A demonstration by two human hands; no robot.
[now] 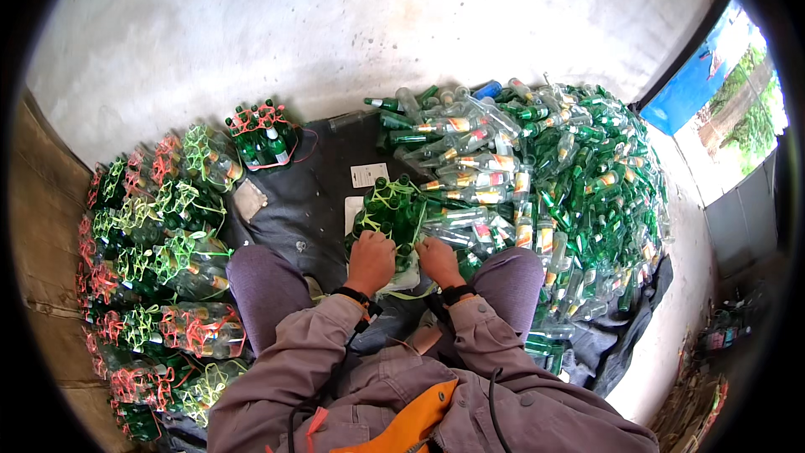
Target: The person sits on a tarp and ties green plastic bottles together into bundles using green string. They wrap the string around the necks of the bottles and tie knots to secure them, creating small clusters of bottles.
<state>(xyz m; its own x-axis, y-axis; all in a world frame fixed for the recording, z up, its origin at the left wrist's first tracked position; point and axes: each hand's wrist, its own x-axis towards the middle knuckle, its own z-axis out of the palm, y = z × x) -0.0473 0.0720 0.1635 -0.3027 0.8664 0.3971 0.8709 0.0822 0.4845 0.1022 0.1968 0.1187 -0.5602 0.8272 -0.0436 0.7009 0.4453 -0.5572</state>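
Between my knees stands a bundle of green glass bottles [402,217], upright, with yellow-green plastic strap [385,194] looped around the necks. My left hand [371,263] is closed at the near left of the bundle, its fingers on the strap by the bottle necks. At the near right corner, my right hand [439,261] pinches the strap where it runs down the bundle's side. A loose length of strap [409,296] hangs in a curve below both hands. Under the bundle, a pale board [353,209] shows partly; my fingertips are partly hidden.
A large heap of loose green and clear bottles [566,182] lies to the right. Tied bottle bundles [182,201] crowd the left, and another bundle [263,138] stands by the wall [302,31]. Black sheeting [289,201] covers the floor, with a white card [370,175] on it.
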